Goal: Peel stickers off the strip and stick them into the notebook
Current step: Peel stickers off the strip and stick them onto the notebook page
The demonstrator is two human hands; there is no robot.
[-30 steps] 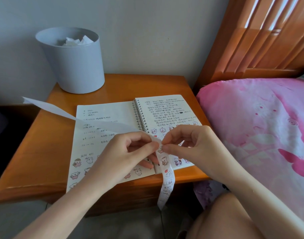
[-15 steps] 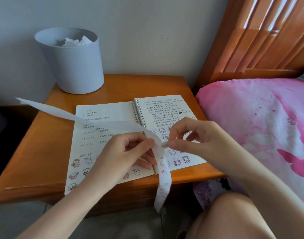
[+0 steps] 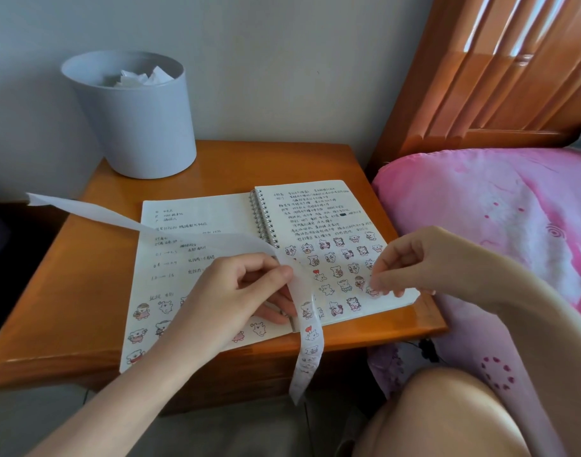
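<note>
sticker (image 3: 372, 290): tucked under the right hand (image 3: 424, 258) fingers (image 3: 381, 279), too small to make out the design
strip (image 3: 302, 291): the bit under the left hand (image 3: 229, 298) thumb is covered
notebook (image 3: 196, 222): left hand hides the lower middle of its left page, handwriting too tiny to read
bin (image 3: 134, 120): well beyond the fingers, white scraps inside, can't tell what
forearms: both cut off by the bottom edge

Single view, head-worn, wide-angle. Looks forward and down from above the seated person's lap onto a wooden tabletop (image 3: 84, 275), close range, both forearms entering from the lower edge. Faces a pale wall; bed (image 3: 513, 225) and slatted headboard (image 3: 497, 67) fill the right side, straight lines bowing near the edges. No second view.
</note>
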